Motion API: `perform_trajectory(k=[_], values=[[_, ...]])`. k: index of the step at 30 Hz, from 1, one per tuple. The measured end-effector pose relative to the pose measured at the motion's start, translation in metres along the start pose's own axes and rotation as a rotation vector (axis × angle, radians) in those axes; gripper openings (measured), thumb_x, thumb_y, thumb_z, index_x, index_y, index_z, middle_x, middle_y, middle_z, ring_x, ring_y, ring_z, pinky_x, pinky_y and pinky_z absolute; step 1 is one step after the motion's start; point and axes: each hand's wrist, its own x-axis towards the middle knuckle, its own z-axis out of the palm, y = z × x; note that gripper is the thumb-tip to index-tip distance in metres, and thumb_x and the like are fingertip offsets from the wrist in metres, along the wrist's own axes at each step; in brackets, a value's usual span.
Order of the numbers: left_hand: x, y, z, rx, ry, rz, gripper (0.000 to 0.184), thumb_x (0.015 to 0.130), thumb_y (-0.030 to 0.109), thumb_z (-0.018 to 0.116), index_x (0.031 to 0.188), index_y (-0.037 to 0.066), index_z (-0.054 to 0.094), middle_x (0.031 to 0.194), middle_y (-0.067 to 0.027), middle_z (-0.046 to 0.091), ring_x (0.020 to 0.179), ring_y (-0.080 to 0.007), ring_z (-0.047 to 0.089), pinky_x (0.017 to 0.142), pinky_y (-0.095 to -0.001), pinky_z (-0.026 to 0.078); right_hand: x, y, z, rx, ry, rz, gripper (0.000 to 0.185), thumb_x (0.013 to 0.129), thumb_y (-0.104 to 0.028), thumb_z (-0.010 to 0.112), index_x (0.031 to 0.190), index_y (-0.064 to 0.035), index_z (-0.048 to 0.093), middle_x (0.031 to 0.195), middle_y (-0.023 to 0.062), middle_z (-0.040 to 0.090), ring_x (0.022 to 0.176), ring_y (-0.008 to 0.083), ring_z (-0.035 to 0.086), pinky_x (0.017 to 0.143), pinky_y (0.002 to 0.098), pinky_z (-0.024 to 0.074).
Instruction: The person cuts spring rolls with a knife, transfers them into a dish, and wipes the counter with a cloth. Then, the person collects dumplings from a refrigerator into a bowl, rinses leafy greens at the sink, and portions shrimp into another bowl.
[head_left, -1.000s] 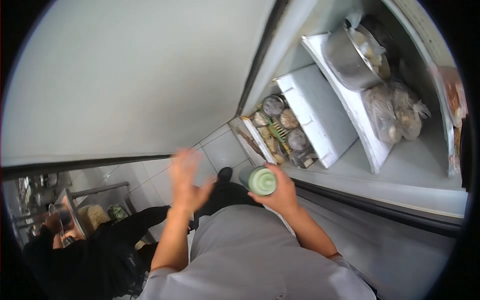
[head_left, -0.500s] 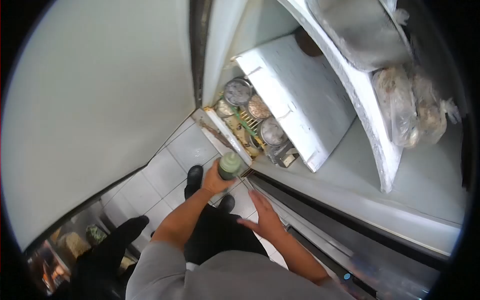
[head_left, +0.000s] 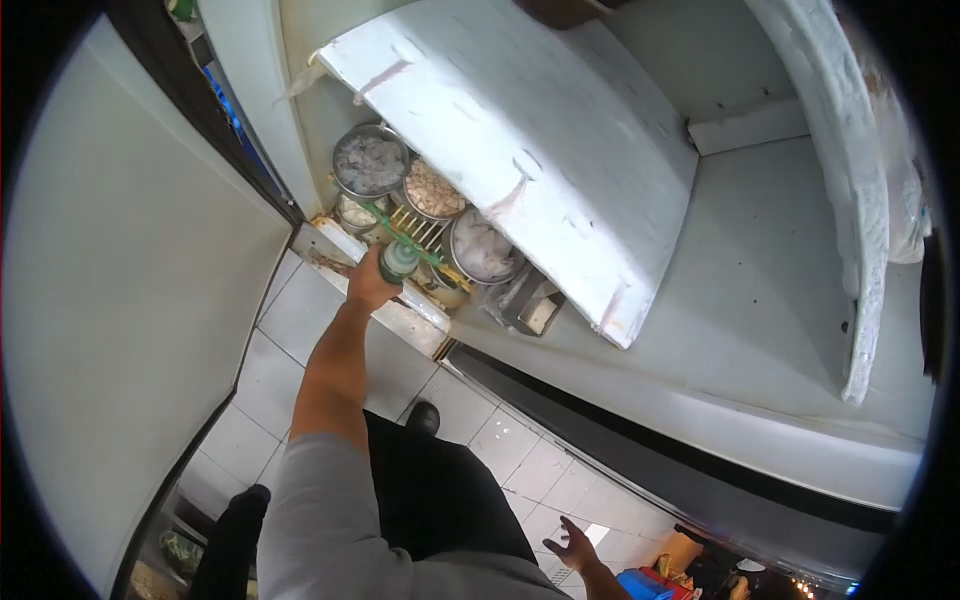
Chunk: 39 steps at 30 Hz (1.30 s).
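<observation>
My left hand point(head_left: 372, 279) is wrapped round a green squeeze bottle point(head_left: 399, 260) at the front edge of the fridge's lowest compartment. Behind the bottle are round metal containers of food: one with greyish pieces point(head_left: 370, 162), one with light brown pieces point(head_left: 434, 190) and one covered with plastic point(head_left: 485, 248). A green and yellow strip point(head_left: 410, 240) lies across a rack beside the bottle. Low on the right, my right hand point(head_left: 573, 545) hangs over the floor, its fingers spread and nothing in them.
A white shelf point(head_left: 520, 150) slants above the containers, with another shelf point(head_left: 850, 200) farther right. The open fridge door point(head_left: 130, 300) stands at the left. A co-worker's dark-clothed leg point(head_left: 232, 540) shows at lower left. Colourful items point(head_left: 660, 580) lie at the bottom right.
My left hand has taken the bottle from my right hand and moved it into the fridge's lowest compartment. My right hand has drawn away to the lower right. The view has shifted closer to the shelves.
</observation>
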Motion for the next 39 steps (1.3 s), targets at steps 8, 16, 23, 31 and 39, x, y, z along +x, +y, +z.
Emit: perform_trajectory(k=[8, 16, 23, 31, 39], values=[[0.023, -0.013, 0.019, -0.031, 0.063, 0.049, 0.092, 0.064, 0.016, 0.091, 0.145, 0.007, 0.048, 0.136, -0.0188, 0.064, 0.129, -0.0377, 0.060, 0.110, -0.0442, 0.049, -0.010, 0.047, 0.033, 0.261, -0.172, 0.237, 0.096, 0.089, -0.054, 0.080, 0.160, -0.0058, 0.037, 0.144, 0.0205, 0.062, 0.122, 0.0312, 0.067, 0.099, 0.0429, 0.0559], [0.054, 0.003, 0.020, -0.085, 0.027, 0.164, 0.076, 0.066, 0.016, 0.090, 0.134, 0.005, 0.056, 0.128, -0.0211, 0.067, 0.119, -0.0408, 0.064, 0.102, -0.0465, 0.053, -0.002, 0.103, 0.043, 0.467, -0.131, 0.348, 0.089, 0.093, -0.053, 0.076, 0.160, -0.0077, 0.038, 0.143, 0.0199, 0.063, 0.128, 0.0311, 0.064, 0.103, 0.0394, 0.0533], [0.052, -0.005, 0.042, -0.119, 0.088, 0.169, 0.084, 0.068, 0.008, 0.090, 0.141, 0.004, 0.048, 0.135, -0.0239, 0.061, 0.127, -0.0423, 0.059, 0.107, -0.0460, 0.049, 0.003, 0.092, 0.041, 0.321, -0.142, 0.319, 0.088, 0.092, -0.057, 0.074, 0.158, -0.0083, 0.041, 0.142, 0.0213, 0.064, 0.130, 0.0324, 0.064, 0.104, 0.0391, 0.0535], [-0.125, -0.096, 0.035, 0.112, 0.076, -0.146, 0.120, 0.073, 0.023, 0.095, 0.163, 0.001, 0.019, 0.164, -0.0258, 0.032, 0.154, -0.0406, 0.030, 0.128, -0.0435, 0.028, 0.031, 0.064, -0.004, 0.061, -0.105, 0.041, 0.080, 0.092, -0.057, 0.073, 0.153, -0.0102, 0.049, 0.139, 0.0194, 0.067, 0.122, 0.0337, 0.069, 0.104, 0.0417, 0.0545], [-0.551, -0.233, -0.084, 0.859, -0.135, -0.159, 0.047, 0.092, 0.039, 0.073, 0.128, 0.009, 0.070, 0.129, -0.0143, 0.072, 0.120, -0.0301, 0.068, 0.100, -0.0515, 0.056, 0.048, 0.029, -0.084, 0.014, 0.122, -0.342, 0.069, 0.092, -0.056, 0.073, 0.142, -0.0093, 0.061, 0.129, 0.0174, 0.072, 0.120, 0.0329, 0.069, 0.104, 0.0392, 0.0536]])
